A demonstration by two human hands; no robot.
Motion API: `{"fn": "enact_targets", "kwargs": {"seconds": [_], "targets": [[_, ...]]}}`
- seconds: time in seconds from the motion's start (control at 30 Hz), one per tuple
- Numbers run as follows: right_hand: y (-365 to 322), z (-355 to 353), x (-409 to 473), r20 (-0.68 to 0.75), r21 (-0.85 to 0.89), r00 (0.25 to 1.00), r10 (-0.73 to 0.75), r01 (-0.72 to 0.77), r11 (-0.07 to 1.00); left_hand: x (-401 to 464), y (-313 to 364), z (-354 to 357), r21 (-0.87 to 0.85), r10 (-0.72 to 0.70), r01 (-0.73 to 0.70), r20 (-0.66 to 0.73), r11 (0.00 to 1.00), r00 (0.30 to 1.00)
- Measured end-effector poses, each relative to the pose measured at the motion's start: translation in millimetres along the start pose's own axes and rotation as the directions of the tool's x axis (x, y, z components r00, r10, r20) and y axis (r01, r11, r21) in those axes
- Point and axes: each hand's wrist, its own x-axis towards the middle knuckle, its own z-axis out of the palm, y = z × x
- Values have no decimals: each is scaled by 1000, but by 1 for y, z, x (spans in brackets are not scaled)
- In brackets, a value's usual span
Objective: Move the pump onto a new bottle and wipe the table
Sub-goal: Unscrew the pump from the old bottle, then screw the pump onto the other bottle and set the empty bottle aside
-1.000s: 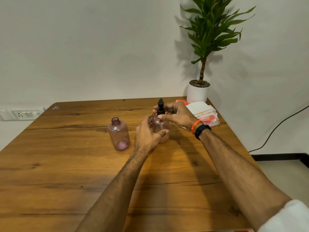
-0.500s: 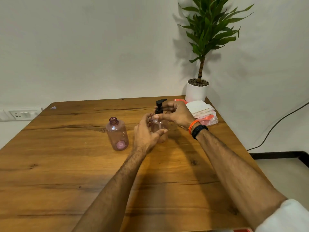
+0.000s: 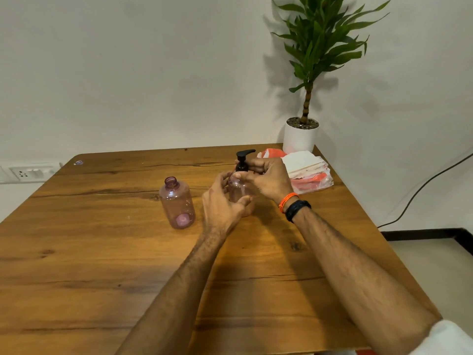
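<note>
Two translucent pink bottles stand upright on a wooden table point(image 3: 102, 265), seen from a camera on the person's head looking forward and down. Taking the potted plant point(image 3: 304, 129) at the table's far right corner as the landmark, the pump bottle point(image 3: 239, 190) stands well in front of it and a little to its left, near the middle of the table. A black pump point(image 3: 242, 160) sits upright in this bottle's neck, its spout pointing right, toward the plant side. The left hand point(image 3: 221, 203) curls around the bottle's body from the left, thumb across the front and fingers wrapped behind, clamped on it. The right hand point(image 3: 268, 179) reaches in from the plant side, its thumb and fingertips pinched around the pump's collar just below the black head. An orange thread band point(image 3: 288, 199) and a dark wristband point(image 3: 297, 208) circle the right wrist. The open bottle point(image 3: 177, 203), capless with its threaded neck bare, stands farther left of the plant, just beside the left hand but apart from it. A stack of white and orange cloths in clear wrapping point(image 3: 307, 170) lies directly in front of the plant pot, close behind the right hand. A wall socket point(image 3: 28, 172) sits on the wall beyond the table's far left corner, and a dark cable point(image 3: 422, 190) trails down the wall to the right of the plant
</note>
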Motion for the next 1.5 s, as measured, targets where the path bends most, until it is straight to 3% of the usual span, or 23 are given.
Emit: {"fn": "enact_targets", "kwargs": {"seconds": [0.23, 0.67, 0.83, 1.0, 1.2, 1.5], "targets": [[2, 18, -8, -214, 19, 976, 46, -43, 999, -3, 6, 3, 13, 9, -9, -20, 1000, 1000], [-11, -4, -14, -18, -48, 999, 47, -48, 998, -4, 14, -9, -38, -89, 92, 91, 995, 992], [-13, -9, -26, -77, -76, 995, 59, -65, 995, -6, 19, -17, -54, -117, 128, 166, 990, 979], [5, -5, -48, -195, -152, 972, 129, -160, 975, -22, 16, -18, -131, -246, 275, 201, 953, 948], [22, 6, -61, -144, -169, 946, 292, -314, 934, -34, 12, -10, -155, -297, 326, 187, 932, 937], [19, 15, -29, -40, -148, 940, 338, -340, 929, -3, 12, -9, -209, -335, 383, 232, 900, 913]]}}
